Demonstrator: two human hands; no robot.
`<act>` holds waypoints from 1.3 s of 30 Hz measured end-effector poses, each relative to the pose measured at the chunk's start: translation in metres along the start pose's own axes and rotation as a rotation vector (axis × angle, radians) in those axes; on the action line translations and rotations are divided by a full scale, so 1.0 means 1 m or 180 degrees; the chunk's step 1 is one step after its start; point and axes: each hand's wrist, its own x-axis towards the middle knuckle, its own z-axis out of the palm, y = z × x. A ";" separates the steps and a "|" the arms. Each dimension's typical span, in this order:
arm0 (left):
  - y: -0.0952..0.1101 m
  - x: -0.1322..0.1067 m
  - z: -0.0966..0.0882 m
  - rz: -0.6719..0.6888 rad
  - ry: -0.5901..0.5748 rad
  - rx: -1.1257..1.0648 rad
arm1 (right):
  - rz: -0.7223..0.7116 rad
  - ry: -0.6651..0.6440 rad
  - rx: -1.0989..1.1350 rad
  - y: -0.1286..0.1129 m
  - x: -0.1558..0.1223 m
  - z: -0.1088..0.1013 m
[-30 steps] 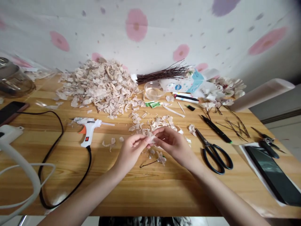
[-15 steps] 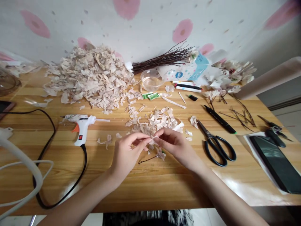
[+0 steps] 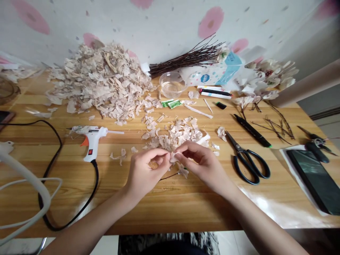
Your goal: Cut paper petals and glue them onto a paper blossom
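My left hand (image 3: 146, 171) and my right hand (image 3: 202, 163) meet over the middle of the wooden table (image 3: 170, 205). Both pinch one small pale flake (image 3: 172, 157) between thumb and fingertips. A little twig with a pale flower on it (image 3: 180, 172) lies on the table just under my hands. A small heap of the same pale flakes (image 3: 177, 134) sits right behind my fingers. A much bigger pile of flakes (image 3: 101, 83) rises at the back left.
A white glue gun (image 3: 91, 140) with a black cord lies to the left. Black scissors (image 3: 245, 159), a black pen (image 3: 252, 131), dark twigs (image 3: 186, 60), a clear bowl (image 3: 172, 85), a tissue pack (image 3: 212, 74) and a phone (image 3: 315, 179) lie behind and to the right.
My hands have stayed together on the flake and closed in a little tighter. The view has tilted down slightly, so everything on the table sits a bit higher in the picture.
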 end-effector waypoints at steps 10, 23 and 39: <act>0.003 -0.001 0.001 0.0174 0.0074 0.0079 | -0.0253 0.0081 -0.0410 0.000 -0.006 0.002; 0.001 -0.004 0.002 0.0532 0.0012 0.0390 | 0.0109 0.0091 -0.0034 -0.004 -0.005 0.002; 0.006 0.004 0.000 -0.0762 -0.0494 -0.1163 | 0.0112 0.0199 0.0203 0.000 -0.002 -0.002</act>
